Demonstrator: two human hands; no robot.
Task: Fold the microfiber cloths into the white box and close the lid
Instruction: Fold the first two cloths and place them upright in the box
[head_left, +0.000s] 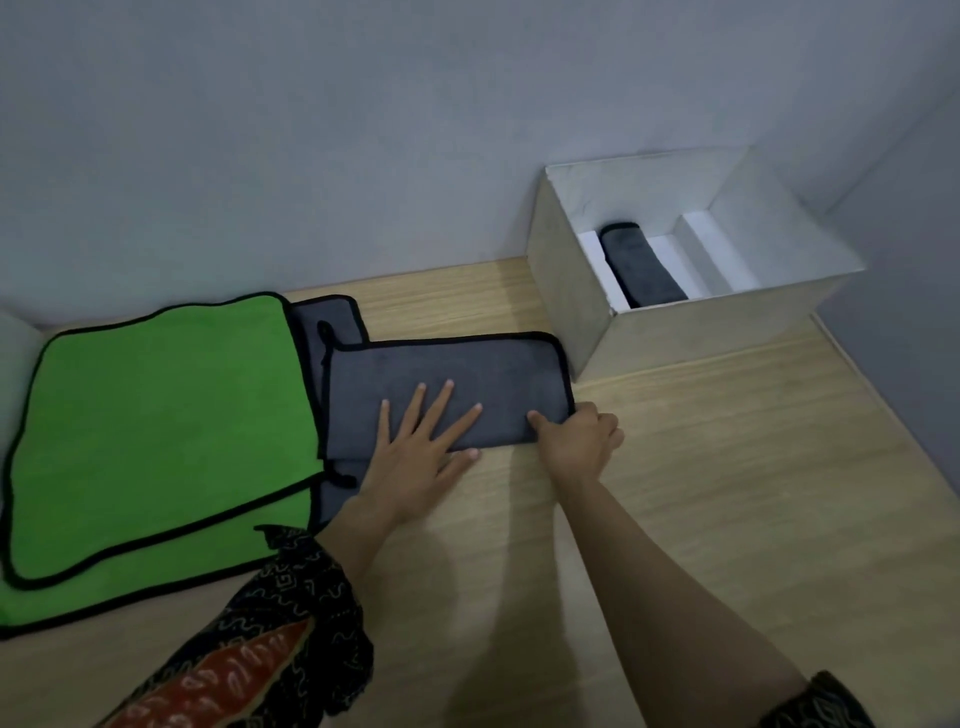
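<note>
A grey microfiber cloth (447, 364) with black edging lies folded into a long rectangle on the wooden table. My left hand (421, 441) presses flat on its near edge with fingers spread. My right hand (576, 434) pinches the cloth's near right corner, thumb on top. Another grey cloth (324, 317) lies partly under it. Two green cloths (156, 415) with black edging are stacked at the left. The white box (582, 275) stands open at the back right, with a folded grey cloth (641, 265) inside. I see no lid.
Grey walls close off the back and the right side. The wooden table (701, 467) stretches bare to the right and front of my hands. White dividers (711, 249) sit inside the box beside the stored cloth.
</note>
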